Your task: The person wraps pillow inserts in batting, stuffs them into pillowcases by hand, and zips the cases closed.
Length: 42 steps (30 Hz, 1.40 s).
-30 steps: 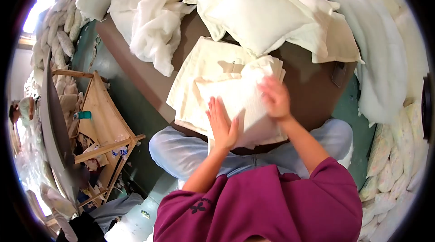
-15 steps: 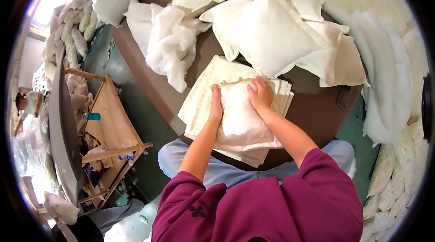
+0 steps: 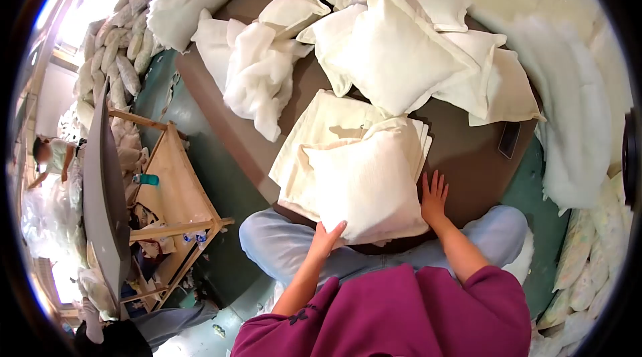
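A plump off-white cushion point(image 3: 374, 183) lies in front of my lap, on top of a stack of folded cream fabric point(image 3: 314, 123). My left hand point(image 3: 326, 239) grips the cushion's near left corner, its thumb on top and the other fingers hidden underneath. Beside the cushion's right edge, my right hand point(image 3: 435, 200) is open with its fingers spread over the brown surface. Whether its palm side touches the cushion, I cannot tell.
Several filled cushions point(image 3: 408, 49) are heaped at the back of the brown table point(image 3: 468, 156). White wadding point(image 3: 257, 83) lies at the left of them, a phone point(image 3: 509, 140) at the right edge. A wooden frame point(image 3: 177, 176) stands on the left; a person point(image 3: 57, 156) is farther off.
Both hands have drawn back from the cushion's far part toward its near side. The left now holds the near corner; the right has opened out beside it. The cushion looks plumper and nearer.
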### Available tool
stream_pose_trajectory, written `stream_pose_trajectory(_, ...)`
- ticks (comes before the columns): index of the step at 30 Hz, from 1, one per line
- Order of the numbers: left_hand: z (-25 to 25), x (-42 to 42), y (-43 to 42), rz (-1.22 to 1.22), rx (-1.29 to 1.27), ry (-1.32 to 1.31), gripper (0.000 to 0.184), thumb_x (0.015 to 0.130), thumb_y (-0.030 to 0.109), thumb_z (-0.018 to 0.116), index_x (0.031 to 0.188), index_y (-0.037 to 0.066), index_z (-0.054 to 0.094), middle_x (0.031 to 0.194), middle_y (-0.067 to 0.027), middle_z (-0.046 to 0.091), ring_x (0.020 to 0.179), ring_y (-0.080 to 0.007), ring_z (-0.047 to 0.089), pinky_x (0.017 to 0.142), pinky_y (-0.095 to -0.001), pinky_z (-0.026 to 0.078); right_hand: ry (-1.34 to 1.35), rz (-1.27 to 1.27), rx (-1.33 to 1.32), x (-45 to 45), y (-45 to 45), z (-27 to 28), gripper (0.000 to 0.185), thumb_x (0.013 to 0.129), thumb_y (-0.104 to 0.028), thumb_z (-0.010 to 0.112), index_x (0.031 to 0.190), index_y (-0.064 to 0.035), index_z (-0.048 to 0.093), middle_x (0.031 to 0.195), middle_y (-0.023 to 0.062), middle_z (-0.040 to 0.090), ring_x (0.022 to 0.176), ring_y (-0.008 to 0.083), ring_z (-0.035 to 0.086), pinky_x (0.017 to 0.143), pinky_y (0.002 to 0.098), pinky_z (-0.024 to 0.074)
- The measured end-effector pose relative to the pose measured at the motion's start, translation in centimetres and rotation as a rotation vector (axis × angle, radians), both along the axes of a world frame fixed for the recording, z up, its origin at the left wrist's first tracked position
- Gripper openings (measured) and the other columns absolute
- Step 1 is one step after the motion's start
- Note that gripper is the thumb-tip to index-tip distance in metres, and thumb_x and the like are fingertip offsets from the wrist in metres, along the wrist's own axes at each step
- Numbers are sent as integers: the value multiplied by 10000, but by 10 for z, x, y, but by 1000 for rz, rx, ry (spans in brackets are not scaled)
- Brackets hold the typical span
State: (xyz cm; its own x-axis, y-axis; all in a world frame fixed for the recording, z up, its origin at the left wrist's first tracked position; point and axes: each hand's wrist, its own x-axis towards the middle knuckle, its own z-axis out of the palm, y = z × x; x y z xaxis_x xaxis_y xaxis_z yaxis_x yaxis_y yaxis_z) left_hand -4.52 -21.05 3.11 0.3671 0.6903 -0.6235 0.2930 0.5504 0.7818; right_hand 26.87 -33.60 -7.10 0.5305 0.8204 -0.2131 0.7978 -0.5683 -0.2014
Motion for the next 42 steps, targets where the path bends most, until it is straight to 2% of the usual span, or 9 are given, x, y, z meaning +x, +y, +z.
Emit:
stream_pose_trajectory(4, 25, 22, 24, 83, -119, -68, 610, 860, 335, 705, 1256, -90, 518, 1180, -146, 617, 1044, -206, 591, 902, -321, 466, -331, 7, 66, -5, 7, -37, 825, 885, -452, 534, 1534, -168, 112, 1577, 203, -19, 1446, 422, -22, 1128, 605, 8)
stream_pose_trajectory(11, 77, 15, 103, 344, 263, 95, 415, 902, 339, 653, 1050, -49, 635, 930, -92, 679, 798, -158, 654, 710, -299, 530, 186, -63, 13, -1, 8, 9, 969, 808, -550, 597, 1536, -170, 82, 1579, 199, -43, 1447, 418, -54, 1126, 604, -22)
stream_pose_trajectory(17, 178, 100, 187, 594, 337, -283, 600, 923, 504, 555, 1274, 20, 503, 1185, -89, 613, 961, -200, 619, 769, -372, 505, 181, -84, -23, -2, 11, 8, 947, 830, -562, 576, 1537, -193, 66, 1583, 179, -62, 1451, 398, -68, 1133, 583, -43)
stream_pose_trajectory(26, 26, 142, 288, -56, 684, 111, 755, 853, 342, 692, 1408, -41, 352, 1395, -215, 445, 1287, -295, 432, 1082, -404, 336, 230, -97, -35, -1, 9, 16, 936, 837, -570, 558, 1538, -201, 60, 1587, 158, -78, 1456, 364, -95, 1143, 551, -70)
stream_pose_trajectory(31, -75, 121, 113, -779, 769, 782, 881, 868, 574, 538, 1499, 55, 208, 1554, -239, 137, 1442, -361, 163, 1148, -545, 137, 307, -91, 15, 8, 6, 2, 817, 884, -518, 508, 1530, -173, 146, 1587, 173, -49, 1456, 377, -76, 1147, 548, -43)
stream_pose_trajectory(32, -79, 109, 64, -735, 1142, 824, 850, 877, 547, 523, 1496, 49, 220, 1547, -249, 155, 1438, -385, 164, 1153, -528, 141, 326, -89, -42, 11, 10, 7, 840, 867, -507, 535, 1530, -174, 141, 1586, 174, -52, 1458, 375, -69, 1150, 543, -35)
stream_pose_trajectory(34, -70, 109, 36, -688, 1267, 876, 792, 874, 479, 530, 1484, 46, 267, 1523, -245, 240, 1428, -379, 203, 1148, -526, 162, 316, -9, -102, 21, 11, 31, 816, 817, -488, 600, 1488, -154, 277, 1581, 189, 17, 1452, 400, 25, 1149, 563, 94)
stream_pose_trajectory(36, -71, 109, 34, -657, 1278, 834, 743, 891, 414, 542, 1485, 59, 271, 1522, -236, 248, 1422, -367, 220, 1143, -525, 165, 590, -85, -39, 35, 12, 74, 534, 832, -413, 619, 1236, -66, 590, 1374, 168, 493, 1240, 352, 490, 986, 441, 435)
stream_pose_trajectory(42, -68, 97, 39, -767, 1226, 698, 748, 894, 363, 570, 1490, 48, 247, 1541, -236, 196, 1442, -353, 168, 1166, -483, 114, 742, -387, 816, 116, -107, 159, 286, 910, -204, 622, 1148, -45, 643, 1132, 67, 667, 1049, 138, 607, 922, 283, 466)
